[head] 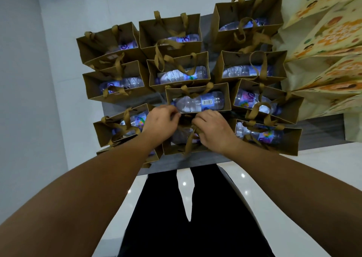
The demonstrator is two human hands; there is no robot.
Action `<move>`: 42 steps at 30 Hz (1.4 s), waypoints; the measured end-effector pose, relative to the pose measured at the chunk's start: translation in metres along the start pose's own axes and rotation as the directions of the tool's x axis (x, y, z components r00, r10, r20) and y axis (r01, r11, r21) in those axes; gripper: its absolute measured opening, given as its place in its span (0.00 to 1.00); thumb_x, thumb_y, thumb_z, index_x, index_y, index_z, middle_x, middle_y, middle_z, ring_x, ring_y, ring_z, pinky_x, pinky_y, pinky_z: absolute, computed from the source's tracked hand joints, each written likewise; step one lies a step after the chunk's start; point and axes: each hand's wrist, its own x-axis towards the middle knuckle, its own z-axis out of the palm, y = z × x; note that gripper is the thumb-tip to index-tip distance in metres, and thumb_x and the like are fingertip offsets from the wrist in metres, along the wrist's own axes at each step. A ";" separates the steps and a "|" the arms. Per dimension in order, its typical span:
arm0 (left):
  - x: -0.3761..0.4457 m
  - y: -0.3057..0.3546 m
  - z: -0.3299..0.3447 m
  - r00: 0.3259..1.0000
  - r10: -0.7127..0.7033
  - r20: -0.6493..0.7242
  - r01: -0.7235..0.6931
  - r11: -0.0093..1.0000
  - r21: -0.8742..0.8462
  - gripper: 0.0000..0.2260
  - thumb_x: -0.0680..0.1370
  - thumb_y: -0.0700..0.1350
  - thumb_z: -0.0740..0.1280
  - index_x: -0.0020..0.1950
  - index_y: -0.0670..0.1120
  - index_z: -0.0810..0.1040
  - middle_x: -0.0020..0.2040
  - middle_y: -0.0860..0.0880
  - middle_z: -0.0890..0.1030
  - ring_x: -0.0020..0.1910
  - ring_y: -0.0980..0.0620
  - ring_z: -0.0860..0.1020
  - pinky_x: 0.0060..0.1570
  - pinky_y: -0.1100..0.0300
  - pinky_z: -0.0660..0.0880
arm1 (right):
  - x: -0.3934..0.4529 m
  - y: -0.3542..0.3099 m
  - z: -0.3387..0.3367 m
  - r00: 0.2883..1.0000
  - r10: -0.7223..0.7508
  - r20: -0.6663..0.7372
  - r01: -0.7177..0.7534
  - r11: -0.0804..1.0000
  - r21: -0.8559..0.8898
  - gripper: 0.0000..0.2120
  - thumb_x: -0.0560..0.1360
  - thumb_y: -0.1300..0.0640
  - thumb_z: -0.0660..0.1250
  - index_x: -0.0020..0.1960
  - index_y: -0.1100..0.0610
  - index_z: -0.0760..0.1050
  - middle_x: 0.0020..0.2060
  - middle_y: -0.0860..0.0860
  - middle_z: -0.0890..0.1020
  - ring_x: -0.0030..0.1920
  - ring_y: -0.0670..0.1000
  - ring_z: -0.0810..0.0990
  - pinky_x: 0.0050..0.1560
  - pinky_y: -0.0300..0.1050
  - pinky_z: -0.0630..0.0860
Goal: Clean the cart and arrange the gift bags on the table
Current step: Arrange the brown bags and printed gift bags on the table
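Note:
Several brown paper gift bags with ribbon handles stand in rows on a dark grey table, each holding a water bottle lying on its side. The nearest middle gift bag sits at the table's front edge. My left hand grips its far rim on the left. My right hand pinches its ribbon handle on the right. Just behind it stands another bag with a bottle showing a barcode label.
Several large cream bags with an orange print lean at the right of the table. White glossy floor surrounds the table, and a pale wall runs along the left. My dark trousers are right at the table's front edge.

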 end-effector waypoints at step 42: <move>0.146 0.049 -0.033 0.895 -0.073 0.441 -0.031 0.974 0.226 0.21 0.75 0.64 0.71 0.48 0.45 0.78 0.43 0.46 0.80 0.43 0.49 0.79 0.41 0.54 0.74 | 0.048 -0.009 0.022 0.923 0.382 -0.047 -0.299 0.789 0.536 0.11 0.74 0.46 0.75 0.43 0.54 0.80 0.32 0.48 0.81 0.33 0.48 0.79 0.37 0.43 0.74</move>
